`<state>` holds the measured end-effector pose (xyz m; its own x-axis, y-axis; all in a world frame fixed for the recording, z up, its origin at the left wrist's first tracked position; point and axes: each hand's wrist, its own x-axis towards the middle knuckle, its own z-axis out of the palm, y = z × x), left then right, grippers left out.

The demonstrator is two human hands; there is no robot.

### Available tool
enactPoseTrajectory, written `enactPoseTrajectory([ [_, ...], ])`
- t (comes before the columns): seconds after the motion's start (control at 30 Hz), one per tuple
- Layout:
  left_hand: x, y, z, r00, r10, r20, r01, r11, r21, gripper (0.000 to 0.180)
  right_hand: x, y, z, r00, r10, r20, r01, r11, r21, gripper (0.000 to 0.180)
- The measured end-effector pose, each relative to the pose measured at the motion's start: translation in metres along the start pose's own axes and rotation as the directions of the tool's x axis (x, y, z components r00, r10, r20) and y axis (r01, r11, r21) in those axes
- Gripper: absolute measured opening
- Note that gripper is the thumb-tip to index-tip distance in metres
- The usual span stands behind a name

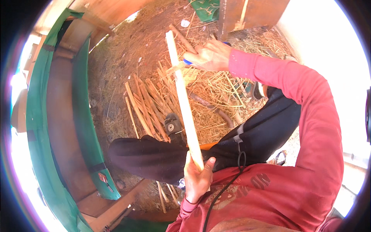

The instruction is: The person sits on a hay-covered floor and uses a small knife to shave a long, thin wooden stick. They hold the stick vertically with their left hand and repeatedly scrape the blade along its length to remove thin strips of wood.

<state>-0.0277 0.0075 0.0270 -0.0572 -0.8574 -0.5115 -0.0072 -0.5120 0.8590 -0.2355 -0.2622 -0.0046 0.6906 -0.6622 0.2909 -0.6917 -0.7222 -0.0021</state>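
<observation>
A long, pale, peeled wooden stick (183, 98) slants away from my body, its near end by my waist. My left hand (198, 177) is closed around that near end, thumb along the side. Toward the far end, my right hand (211, 55) grips a blue-handled knife (188, 62) against the stick. Its blade is hard to make out. A thin curl of shaving (176, 69) stands at the contact. Just beyond my right hand lies a brown, bark-covered stick (182, 38).
Several peeled sticks (145, 104) lie on the ground left of my stick, beside my sandal (172, 124). Straw and shavings (216, 91) spread beneath my hands, with a bark-covered branch (210, 106) among them. A green-edged wooden frame (83, 112) stands left; a brown panel (251, 15) stands far right.
</observation>
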Motion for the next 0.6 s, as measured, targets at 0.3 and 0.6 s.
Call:
enactPoseTrajectory([
  [0.3, -0.030, -0.009, -0.011, 0.983, 0.089, 0.161, -0.086, 0.996, -0.024, 0.021, 0.011, 0.102, -0.014, 0.606, 0.794, 0.050, -0.779, 0.579, 0.238, 0.026],
  [0.6, -0.011, -0.012, -0.046, 0.953, 0.043, 0.300, 0.090, 0.905, -0.415, 0.021, 0.013, 0.031, -0.031, 0.895, 0.330, -0.300, -0.296, 0.943, 0.152, 0.035],
])
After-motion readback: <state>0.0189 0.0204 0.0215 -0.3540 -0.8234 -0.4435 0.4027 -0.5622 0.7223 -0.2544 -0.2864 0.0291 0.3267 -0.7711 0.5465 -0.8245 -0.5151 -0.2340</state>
